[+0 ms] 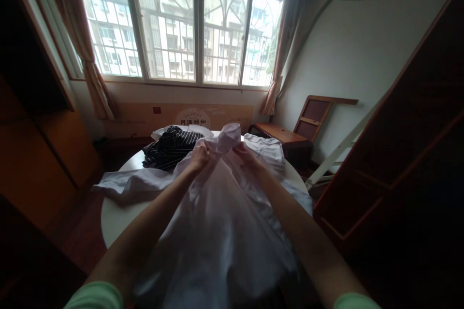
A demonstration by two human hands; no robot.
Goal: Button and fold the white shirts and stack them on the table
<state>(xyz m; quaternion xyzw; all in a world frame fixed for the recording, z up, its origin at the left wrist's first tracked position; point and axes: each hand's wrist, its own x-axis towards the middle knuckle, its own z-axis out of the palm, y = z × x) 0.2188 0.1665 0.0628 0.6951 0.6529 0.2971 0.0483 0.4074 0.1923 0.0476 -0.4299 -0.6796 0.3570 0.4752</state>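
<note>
A white long-sleeved shirt (224,212) is spread over a round white table (112,212), its body hanging toward me over the near side. Its collar (231,136) stands up at the far end, between my hands. My left hand (201,153) is closed on the cloth just left of the collar. On the other side, my right hand (248,155) pinches the fabric right of the collar. One sleeve (134,181) stretches out to the left across the table. The fingertips are partly hidden in the cloth.
A black striped garment (172,145) lies bunched at the table's back left. Folded white clothes (266,149) rest at the back right. Beyond them stands a wooden bench (279,133). A dark red wooden panel (391,169) leans in from the right.
</note>
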